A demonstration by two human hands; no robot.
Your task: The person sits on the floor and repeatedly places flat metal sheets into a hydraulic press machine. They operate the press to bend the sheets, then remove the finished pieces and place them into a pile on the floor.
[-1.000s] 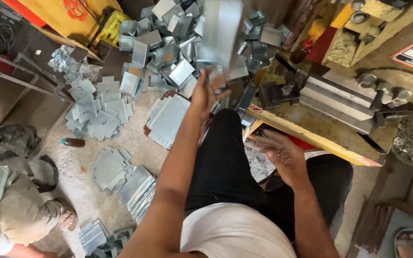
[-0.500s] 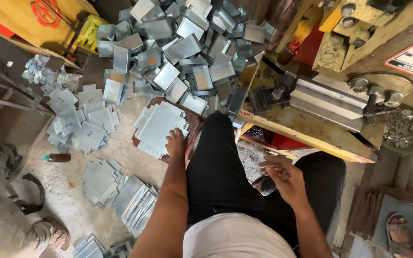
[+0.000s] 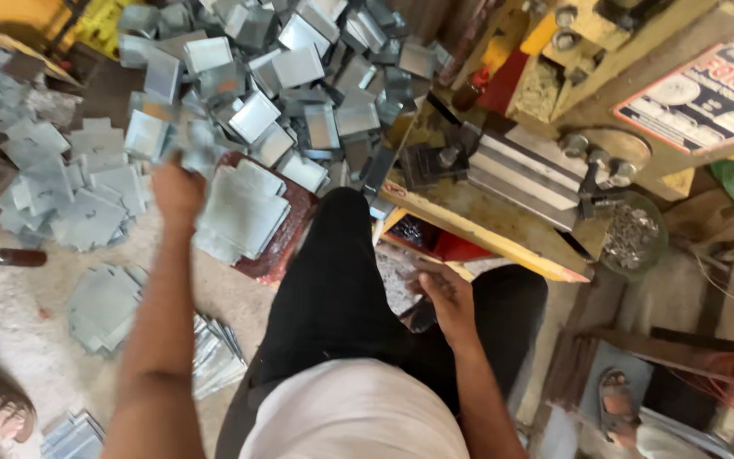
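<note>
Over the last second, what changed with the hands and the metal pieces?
The left hand came down from the heap of bent metal boxes to the flat sheet stack, then lifted a blurred metal piece; its grip is unclear. The right hand stayed by the thigh, and the press did not shift.

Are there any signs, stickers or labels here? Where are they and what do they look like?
Printed sign: top right, on the machine; a tilted white rectangle with a red border, red and blue print and a round grey picture.
Small label: on the yellow machine edge near the middle; pale with red marks, too small to make out.
</note>
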